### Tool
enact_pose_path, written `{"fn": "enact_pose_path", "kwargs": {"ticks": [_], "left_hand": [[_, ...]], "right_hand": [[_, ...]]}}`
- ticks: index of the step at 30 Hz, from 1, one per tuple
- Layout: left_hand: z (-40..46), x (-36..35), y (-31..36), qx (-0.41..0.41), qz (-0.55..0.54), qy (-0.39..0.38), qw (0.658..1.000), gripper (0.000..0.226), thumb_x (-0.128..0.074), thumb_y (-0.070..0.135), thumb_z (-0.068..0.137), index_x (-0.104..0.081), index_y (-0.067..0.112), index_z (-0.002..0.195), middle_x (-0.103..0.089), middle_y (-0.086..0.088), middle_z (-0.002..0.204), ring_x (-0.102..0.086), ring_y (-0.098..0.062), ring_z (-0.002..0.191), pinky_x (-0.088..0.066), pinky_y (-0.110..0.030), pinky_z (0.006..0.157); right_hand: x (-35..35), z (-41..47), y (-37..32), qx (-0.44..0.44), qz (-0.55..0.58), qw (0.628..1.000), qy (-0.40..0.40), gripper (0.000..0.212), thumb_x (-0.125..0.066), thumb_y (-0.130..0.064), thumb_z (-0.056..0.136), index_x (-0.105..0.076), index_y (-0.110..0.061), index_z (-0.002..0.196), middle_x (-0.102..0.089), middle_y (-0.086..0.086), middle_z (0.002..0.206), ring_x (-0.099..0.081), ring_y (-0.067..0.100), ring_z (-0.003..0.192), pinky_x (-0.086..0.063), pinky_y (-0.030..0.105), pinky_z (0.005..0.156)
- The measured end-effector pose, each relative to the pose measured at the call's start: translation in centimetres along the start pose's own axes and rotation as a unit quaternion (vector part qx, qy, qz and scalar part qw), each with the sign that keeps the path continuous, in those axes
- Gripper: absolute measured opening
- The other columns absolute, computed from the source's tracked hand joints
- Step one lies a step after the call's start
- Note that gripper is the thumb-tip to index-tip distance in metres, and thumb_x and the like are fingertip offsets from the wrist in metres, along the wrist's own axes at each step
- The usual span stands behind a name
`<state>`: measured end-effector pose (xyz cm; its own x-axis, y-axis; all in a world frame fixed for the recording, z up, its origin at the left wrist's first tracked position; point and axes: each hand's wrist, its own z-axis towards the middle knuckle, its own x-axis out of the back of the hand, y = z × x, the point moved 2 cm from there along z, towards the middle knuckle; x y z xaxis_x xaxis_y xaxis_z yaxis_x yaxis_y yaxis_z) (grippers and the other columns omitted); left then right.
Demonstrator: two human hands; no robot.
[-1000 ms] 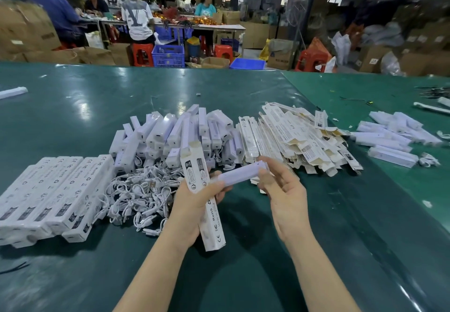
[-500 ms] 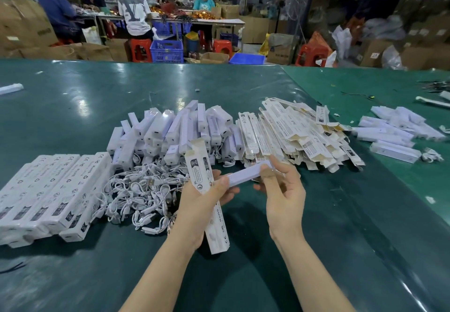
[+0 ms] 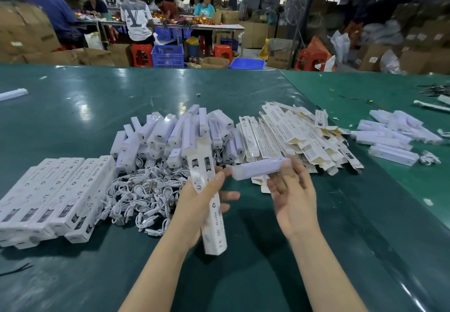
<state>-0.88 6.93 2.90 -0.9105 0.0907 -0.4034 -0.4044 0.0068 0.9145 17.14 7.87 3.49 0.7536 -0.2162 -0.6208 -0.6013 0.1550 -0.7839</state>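
Box [image 3: 212, 205], long and white, sits tilted above the green table [image 3: 267, 270], gripped by the left hand [image 3: 194, 207]. White bar [image 3: 258, 168] lies level beside the box top. The right hand [image 3: 293, 199] pinches its right end, fingers blurred.

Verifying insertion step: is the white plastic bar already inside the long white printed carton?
No: the white plastic bar, held by the right hand, lies crosswise outside the long white printed carton gripped in the left hand.

Left hand [image 3: 202, 204] grips box [image 3: 216, 224], right hand [image 3: 294, 202] holds white bar [image 3: 258, 169]
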Motion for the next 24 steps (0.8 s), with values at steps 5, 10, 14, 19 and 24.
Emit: {"fn": "enact_pose_path", "kwargs": {"ticks": [5,10,14,19,24], "left_hand": [[0.1,-0.1,-0.1,0.073,0.031,-0.004,0.997,0.035,-0.059,0.040,0.093,-0.055,0.021,0.123,-0.075,-0.008,0.100,-0.064,-0.018,0.059,-0.046,-0.023,0.047],[-0.3,-1.1,-0.9,0.092,0.080,-0.043,0.992,0.031,-0.065,0.030,0.091,-0.058,0.019,0.119,-0.075,-0.001,0.093,-0.070,-0.018,0.069,-0.050,-0.022,0.053],[-0.6,-1.6,-1.0,0.109,0.084,-0.055,0.989,0.035,-0.050,0.045,0.096,-0.059,0.020,0.119,-0.075,-0.002,0.094,-0.063,-0.016,0.062,-0.047,-0.024,0.050],[-0.6,-1.5,-0.8,0.107,0.104,-0.054,0.987,0.033,-0.055,0.042,0.092,-0.061,0.019,0.115,-0.074,-0.006,0.097,-0.063,-0.014,0.063,-0.047,-0.023,0.050],[-0.7,-1.5,-1.0,0.105,0.136,-0.066,0.983,0.025,-0.060,0.032,0.096,-0.058,0.019,0.117,-0.074,0.000,0.098,-0.070,-0.015,0.073,-0.049,-0.021,0.054]], "right_hand": [[1.2,0.8,-0.3,-0.063,0.030,0.995,0.070,0.016,-0.062,-0.020,0.094,-0.065,-0.014,0.108,-0.071,0.002,0.094,-0.059,0.013,0.073,-0.057,0.021,0.068],[0.5,0.6,0.9,-0.101,0.021,0.994,0.034,0.015,-0.056,-0.017,0.098,-0.067,-0.018,0.109,-0.074,0.001,0.100,-0.061,0.011,0.074,-0.058,0.023,0.069],[0.3,0.7,1.2,-0.117,0.016,0.993,0.018,0.025,-0.051,-0.017,0.100,-0.062,-0.013,0.122,-0.074,0.001,0.096,-0.068,0.010,0.073,-0.057,0.025,0.064],[0.6,0.9,1.4,-0.146,-0.008,0.989,0.037,0.030,-0.049,-0.017,0.101,-0.063,-0.010,0.126,-0.072,0.001,0.106,-0.063,0.006,0.073,-0.052,0.021,0.064],[0.6,0.7,1.5,-0.147,-0.069,0.986,0.033,0.026,-0.053,-0.026,0.098,-0.071,-0.011,0.112,-0.068,-0.002,0.091,-0.054,0.005,0.064,-0.043,0.018,0.053]]}}
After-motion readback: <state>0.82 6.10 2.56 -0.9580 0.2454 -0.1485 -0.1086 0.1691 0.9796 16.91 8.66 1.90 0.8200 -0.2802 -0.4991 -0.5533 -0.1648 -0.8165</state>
